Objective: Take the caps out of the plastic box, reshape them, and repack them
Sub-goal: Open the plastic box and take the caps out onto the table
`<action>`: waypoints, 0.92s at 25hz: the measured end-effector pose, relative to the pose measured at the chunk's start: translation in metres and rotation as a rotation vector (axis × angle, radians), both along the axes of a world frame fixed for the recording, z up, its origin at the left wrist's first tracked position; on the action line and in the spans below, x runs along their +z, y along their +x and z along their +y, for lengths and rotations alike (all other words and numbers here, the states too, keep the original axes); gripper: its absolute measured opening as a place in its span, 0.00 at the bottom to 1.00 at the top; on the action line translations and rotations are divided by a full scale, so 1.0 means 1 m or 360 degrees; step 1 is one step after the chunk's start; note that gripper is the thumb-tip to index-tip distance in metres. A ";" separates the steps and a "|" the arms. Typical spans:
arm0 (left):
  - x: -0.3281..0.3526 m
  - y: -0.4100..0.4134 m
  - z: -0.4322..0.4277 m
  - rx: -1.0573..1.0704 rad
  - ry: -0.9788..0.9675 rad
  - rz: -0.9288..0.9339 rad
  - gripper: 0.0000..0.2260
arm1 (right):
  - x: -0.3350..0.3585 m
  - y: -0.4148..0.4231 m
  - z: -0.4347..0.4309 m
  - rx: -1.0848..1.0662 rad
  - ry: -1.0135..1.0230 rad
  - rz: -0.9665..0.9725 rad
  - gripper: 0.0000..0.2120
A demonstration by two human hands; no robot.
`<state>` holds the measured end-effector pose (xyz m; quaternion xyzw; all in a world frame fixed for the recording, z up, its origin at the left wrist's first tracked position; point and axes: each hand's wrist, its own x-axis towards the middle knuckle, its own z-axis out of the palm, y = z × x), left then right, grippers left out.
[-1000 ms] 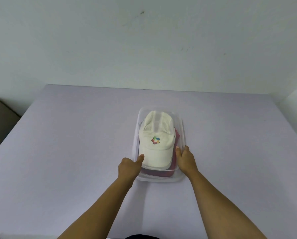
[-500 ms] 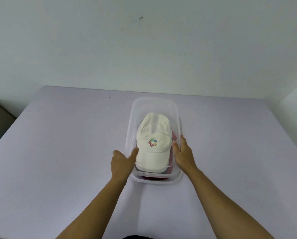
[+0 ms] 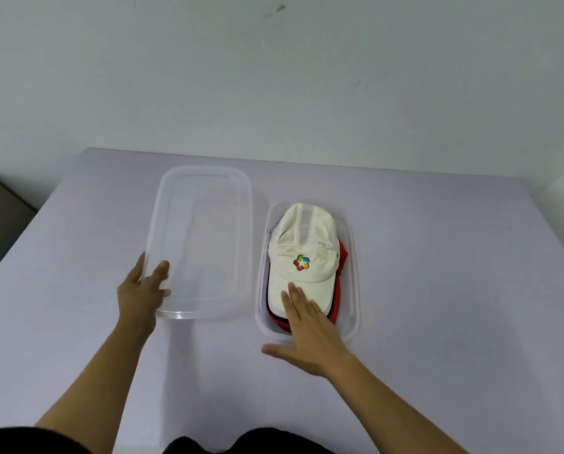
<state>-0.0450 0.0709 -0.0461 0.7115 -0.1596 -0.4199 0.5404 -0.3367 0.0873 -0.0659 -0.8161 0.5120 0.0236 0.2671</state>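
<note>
The white cap [image 3: 301, 257] lay on top of the stack inside the clear plastic box [image 3: 354, 290], its long axis running away from the person, brim nearest them and mesh-panelled crown at the far end. The right hand [image 3: 306, 335] was the nearer one: its fingers [image 3: 293, 298] were spread flat and open, tips resting on the brim edge, holding nothing. A grip on the brim would likely come from that hand. Under the white cap a red cap [image 3: 339, 283] showed along the right side and near end, with a dark edge between them.

The left hand [image 3: 141, 294] held the near left corner of the translucent lid [image 3: 202, 240], thumb on top, fingers partly hidden beneath. The lid sat just beside the box on the smooth lilac table [image 3: 454, 273]. The box and lid were rigid, with rounded corners; the caps were soft cloth.
</note>
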 end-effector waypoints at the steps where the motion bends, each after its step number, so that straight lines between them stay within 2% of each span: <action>1: -0.010 0.006 0.000 -0.0025 0.0050 0.0002 0.28 | -0.013 -0.002 0.004 0.0030 -0.0134 0.0120 0.49; 3: -0.029 0.012 -0.002 -0.0087 0.0131 -0.0015 0.28 | -0.027 -0.004 0.006 0.0097 -0.0257 0.0226 0.38; 8: -0.067 0.015 -0.003 -0.0264 0.0279 -0.0126 0.28 | -0.032 -0.004 0.003 0.0263 -0.0338 0.0272 0.21; 10: -0.076 0.015 -0.002 -0.0352 0.0372 -0.0287 0.27 | -0.032 -0.008 0.000 0.0269 -0.0310 0.0319 0.21; 14: -0.088 0.009 -0.001 -0.0493 0.0507 -0.0829 0.28 | -0.036 -0.010 -0.001 0.0341 -0.0292 0.0274 0.20; 19: -0.095 0.002 -0.001 -0.0509 0.0686 -0.1100 0.27 | -0.030 -0.016 -0.002 0.0358 -0.0157 0.0075 0.29; 23: -0.098 0.000 -0.002 -0.0532 0.0709 -0.1063 0.27 | -0.028 -0.018 -0.001 0.0356 -0.0183 0.0087 0.28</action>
